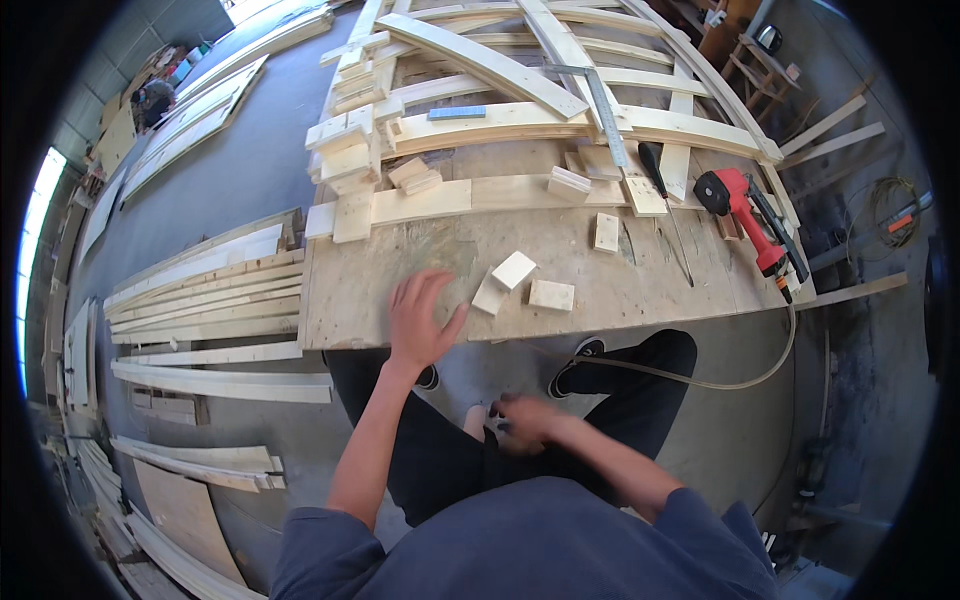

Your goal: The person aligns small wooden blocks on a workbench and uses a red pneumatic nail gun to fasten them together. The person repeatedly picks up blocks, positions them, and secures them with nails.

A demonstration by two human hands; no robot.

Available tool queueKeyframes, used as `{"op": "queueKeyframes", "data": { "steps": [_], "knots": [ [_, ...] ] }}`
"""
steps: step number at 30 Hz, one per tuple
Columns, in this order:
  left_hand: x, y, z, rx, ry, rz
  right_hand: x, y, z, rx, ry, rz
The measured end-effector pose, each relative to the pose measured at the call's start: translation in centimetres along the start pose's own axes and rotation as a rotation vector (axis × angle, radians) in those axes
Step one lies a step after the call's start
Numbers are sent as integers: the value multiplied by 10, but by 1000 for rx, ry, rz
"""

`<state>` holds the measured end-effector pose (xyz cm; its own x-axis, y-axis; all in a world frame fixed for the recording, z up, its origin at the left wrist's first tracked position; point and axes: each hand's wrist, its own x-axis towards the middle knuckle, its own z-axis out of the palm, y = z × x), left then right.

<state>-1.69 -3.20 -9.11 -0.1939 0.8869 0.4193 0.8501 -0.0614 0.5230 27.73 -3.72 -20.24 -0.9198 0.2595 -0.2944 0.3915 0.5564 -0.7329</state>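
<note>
My left hand lies at the front edge of the wooden workbench, fingers spread, holding nothing. Just right of it are small wood blocks: one block leans over another block, and a third block lies beside them. My right hand hovers over my lap, below the bench edge, its fingers curled and smeared by motion. Dark spots show at those fingertips; whether anything is held there is unclear. Next to them is a pale, rounded shape that I cannot make out.
A red nail gun with an air hose sits at the bench's right. Near it lie a screwdriver and a metal square. Behind stands a slatted wood frame carrying a blue-grey nail strip. Long boards are stacked at left.
</note>
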Motion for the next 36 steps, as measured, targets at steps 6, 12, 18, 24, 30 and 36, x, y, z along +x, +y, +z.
{"op": "queueKeyframes", "data": {
  "steps": [6,12,18,24,30,36],
  "knots": [
    [15,40,-6,2,-154,-33,-26,-61,-175,-45,734,-109],
    [37,22,22,-187,-361,33,10,-32,-191,-255,867,-20],
    [18,25,26,-236,-357,13,16,-22,-187,-211,844,-5],
    [16,34,41,-222,-347,66,17,-6,-192,-166,989,130],
    [23,24,23,-138,-393,206,2,-12,-206,96,684,46],
    [28,29,15,-114,-470,297,11,-9,-216,-49,589,-51]
  ]
}}
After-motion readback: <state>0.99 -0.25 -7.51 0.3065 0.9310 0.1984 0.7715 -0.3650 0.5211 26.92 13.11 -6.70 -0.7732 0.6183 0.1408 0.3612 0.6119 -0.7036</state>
